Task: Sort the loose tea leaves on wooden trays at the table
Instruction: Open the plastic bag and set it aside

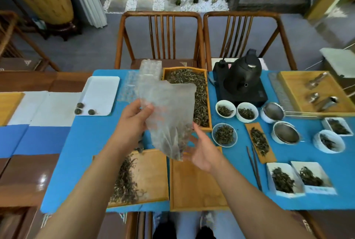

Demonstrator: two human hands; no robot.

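My left hand (134, 118) pinches the upper edge of a clear plastic bag (169, 115) that hangs over the table with some dark tea leaves in its lower corner. My right hand (201, 150) is open under the bag's bottom, fingers spread and touching it. Below lie two wooden trays: the left tray (153, 177) holds a strip of loose tea leaves (124, 179) along its left side, while the right tray (194, 186) is bare. A long wooden tray (210, 104) full of tea leaves sits behind the bag.
White bowls of tea (225, 109), strainers (286, 134), tweezers (254, 167), a small tea board (269, 157) and white boxes of leaves (284, 179) crowd the right. A black kettle (242, 75) stands at the back. A white tray (99, 94) with tea balls lies left. Two chairs (159, 38) face me.
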